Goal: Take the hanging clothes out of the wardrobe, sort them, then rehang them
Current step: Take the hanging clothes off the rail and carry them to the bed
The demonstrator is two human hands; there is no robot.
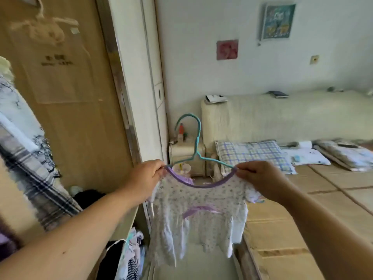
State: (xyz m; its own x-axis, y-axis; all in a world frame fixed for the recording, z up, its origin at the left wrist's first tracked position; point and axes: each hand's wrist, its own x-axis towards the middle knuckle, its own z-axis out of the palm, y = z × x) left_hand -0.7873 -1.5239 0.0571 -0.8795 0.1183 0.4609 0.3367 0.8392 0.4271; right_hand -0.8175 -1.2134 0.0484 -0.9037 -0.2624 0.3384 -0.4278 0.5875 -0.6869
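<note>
Hanging in mid-air between both hands, a small white top [199, 215] with tiny purple dots and a purple neckline sits on a teal hanger [197, 138]. The left hand [148, 176] pinches the top's shoulder against the hanger's left end, fingers curled together on the cloth. The right hand [256, 176] does the same at the right end, fingertips clamped on the fabric and the wire. The hanger's hook points up.

The hook crosses in front of a pale nightstand [184, 156] that stands against the wall, with small bottles [181, 132] on its top. The top's neckline covers the nightstand's lower front, and its right side covers the near left corner of the bed [302, 201].

A checked pillow [252, 154] lies at the head end of the bed, against the cream headboard [282, 116], and folded bedding [343, 152] lies further right. A book [278, 94] rests on the headboard's top edge. Two pictures [278, 21] hang on the wall above.

At the left is a wooden wardrobe door [66, 122], with patterned clothes [24, 138] hanging at the far left edge. More clothes [131, 257] are piled low under the left forearm.
</note>
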